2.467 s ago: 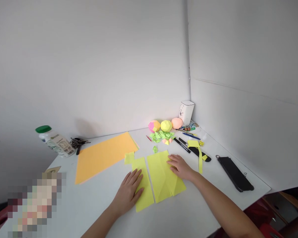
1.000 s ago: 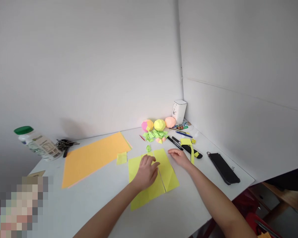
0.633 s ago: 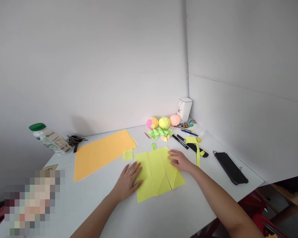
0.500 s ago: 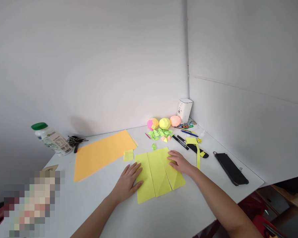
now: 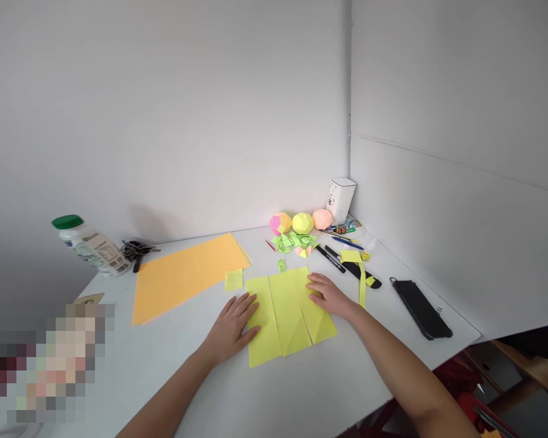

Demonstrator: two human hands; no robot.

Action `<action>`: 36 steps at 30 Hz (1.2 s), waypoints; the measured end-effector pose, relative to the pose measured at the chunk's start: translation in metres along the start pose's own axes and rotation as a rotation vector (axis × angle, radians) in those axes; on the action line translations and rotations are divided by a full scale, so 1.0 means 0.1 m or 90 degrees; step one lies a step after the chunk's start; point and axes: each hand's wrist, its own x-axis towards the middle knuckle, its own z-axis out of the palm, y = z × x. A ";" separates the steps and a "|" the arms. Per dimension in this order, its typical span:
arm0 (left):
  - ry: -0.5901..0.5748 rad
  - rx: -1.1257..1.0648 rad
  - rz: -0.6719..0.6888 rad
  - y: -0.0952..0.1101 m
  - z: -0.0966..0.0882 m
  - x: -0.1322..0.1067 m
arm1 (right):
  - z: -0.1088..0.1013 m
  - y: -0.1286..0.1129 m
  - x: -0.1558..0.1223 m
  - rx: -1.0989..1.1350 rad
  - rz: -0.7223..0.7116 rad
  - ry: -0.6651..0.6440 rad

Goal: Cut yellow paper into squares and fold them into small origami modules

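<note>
Yellow-green paper (image 5: pixel 287 316) lies flat on the white table in front of me, split by long cuts or gaps into strips set side by side. My left hand (image 5: pixel 231 325) rests with fingers spread on its left edge. On the right strip lies my right hand (image 5: pixel 331 296), fingers stretched out over the paper's edge. Neither hand grips anything. A small yellow paper square (image 5: pixel 234 280) sits just beyond the left hand. Past the paper is a small folded green piece (image 5: pixel 281 265).
Orange sheets (image 5: pixel 187 280) lie to the left, near a green-capped bottle (image 5: pixel 94 246) and keys (image 5: pixel 139 250). Behind are folded green pieces (image 5: pixel 295 242) and a yellow paper ball (image 5: pixel 302 223) between two others. On the right are a black marker (image 5: pixel 331 259), a cutter (image 5: pixel 363 277) and a phone (image 5: pixel 421 308).
The view has shifted slightly, so everything sits a little differently in the picture. Both hands stay in place on the yellow-green paper.
</note>
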 end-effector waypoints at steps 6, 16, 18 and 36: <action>-0.012 0.013 -0.003 0.00 -0.01 0.00 | -0.01 -0.01 0.01 -0.011 -0.004 -0.004; -0.003 0.003 0.001 -0.01 0.01 -0.01 | -0.03 -0.03 0.00 -0.020 -0.003 -0.007; -0.004 0.003 -0.001 -0.01 0.01 -0.01 | -0.04 -0.03 0.00 -0.021 -0.004 -0.006; 0.008 0.001 0.007 -0.01 0.00 0.00 | -0.88 0.61 -0.16 -0.256 0.179 0.235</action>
